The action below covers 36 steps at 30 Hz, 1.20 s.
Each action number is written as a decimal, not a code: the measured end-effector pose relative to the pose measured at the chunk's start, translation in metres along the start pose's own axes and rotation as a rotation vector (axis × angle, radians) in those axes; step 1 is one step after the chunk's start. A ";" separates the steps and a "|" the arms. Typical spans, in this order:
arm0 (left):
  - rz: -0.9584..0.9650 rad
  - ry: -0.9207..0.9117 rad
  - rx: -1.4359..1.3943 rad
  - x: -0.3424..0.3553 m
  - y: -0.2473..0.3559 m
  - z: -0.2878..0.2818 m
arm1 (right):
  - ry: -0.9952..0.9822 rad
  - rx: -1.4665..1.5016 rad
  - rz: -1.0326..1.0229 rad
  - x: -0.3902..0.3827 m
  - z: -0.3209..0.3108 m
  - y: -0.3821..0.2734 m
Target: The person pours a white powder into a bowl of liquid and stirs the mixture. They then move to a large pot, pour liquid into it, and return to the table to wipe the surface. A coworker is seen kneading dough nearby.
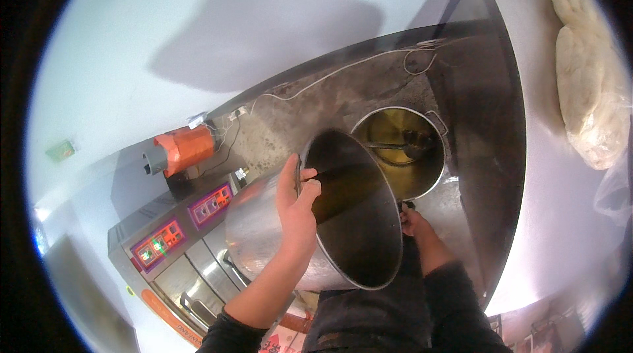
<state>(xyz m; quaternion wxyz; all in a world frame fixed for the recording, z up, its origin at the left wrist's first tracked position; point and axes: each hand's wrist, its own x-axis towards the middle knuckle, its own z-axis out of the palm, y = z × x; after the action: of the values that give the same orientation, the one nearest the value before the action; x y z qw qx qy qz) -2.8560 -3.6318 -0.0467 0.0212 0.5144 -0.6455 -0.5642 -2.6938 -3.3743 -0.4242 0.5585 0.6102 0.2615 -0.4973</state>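
A large metal pot [264,228] is tilted on its side in front of me, its mouth facing right. Its inside is dark, with a yellowish sheen. The fingers of my left hand [299,198] are wrapped round its side handle. At the opposite rim my right hand [413,222] is closed on a small dark handle, partly hidden. Just beyond stands a second metal pot [435,185], upright on the floor, with yellowish liquid in it. A ladle [417,145] with a dark bowl lies inside that pot. The tilted pot's rim overlaps it in view.
At left stands an oven [191,274] with lit control panels. An orange-wrapped cylinder [188,150] is behind it. A white cable [316,83] runs along the wall base. On the right, a pale worktop [527,234] carries dough in clear plastic [587,83].
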 end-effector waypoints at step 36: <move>0.047 -0.094 -0.015 0.002 -0.001 0.022 | -0.131 0.075 0.013 0.067 -0.034 0.020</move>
<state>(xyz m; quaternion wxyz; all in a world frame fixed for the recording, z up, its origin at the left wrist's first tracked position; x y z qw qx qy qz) -2.8698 -3.6174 -0.0567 0.0081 0.4717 -0.6534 -0.5920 -2.6413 -3.3625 -0.4802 0.5544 0.5986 0.2013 -0.5421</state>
